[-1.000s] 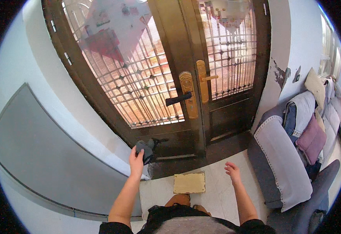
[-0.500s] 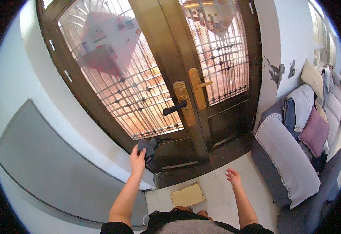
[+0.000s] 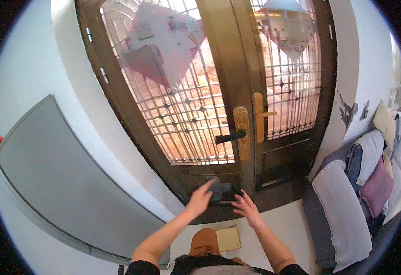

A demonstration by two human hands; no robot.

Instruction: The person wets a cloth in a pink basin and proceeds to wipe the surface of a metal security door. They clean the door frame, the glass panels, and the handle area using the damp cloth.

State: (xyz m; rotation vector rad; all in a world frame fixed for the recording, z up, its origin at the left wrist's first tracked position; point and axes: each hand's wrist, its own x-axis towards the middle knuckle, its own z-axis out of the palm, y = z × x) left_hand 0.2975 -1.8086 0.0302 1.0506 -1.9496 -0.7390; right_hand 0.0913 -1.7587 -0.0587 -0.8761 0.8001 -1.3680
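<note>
My left hand (image 3: 200, 200) is closed on a dark grey, soft-looking item (image 3: 219, 189), blurred by motion, in front of the lower door panel. Whether it is a cloth or something else is hard to make out. Close by on its right, my right hand (image 3: 247, 209) has its fingers spread, with nothing clearly held in them. The brown double door (image 3: 237, 55) stands before me, with glass panes behind metal grilles. Its left leaf bears a gold handle plate (image 3: 241, 114) whose lever (image 3: 229, 137) looks black; the right leaf has a gold lever handle (image 3: 268, 114).
A yellow mat (image 3: 228, 239) lies on the pale tiled floor beside my leg. On the left wall is a large grey panel (image 3: 67, 178). To the right stands a sofa with a white cover (image 3: 342, 215) and a purple cushion (image 3: 377, 188). The wall paint (image 3: 347, 110) is peeling there.
My left hand has carried the dark grey item right, away from the door's left edge. My right hand has moved left toward it. The view has shifted, and one leg now shows over the mat.
</note>
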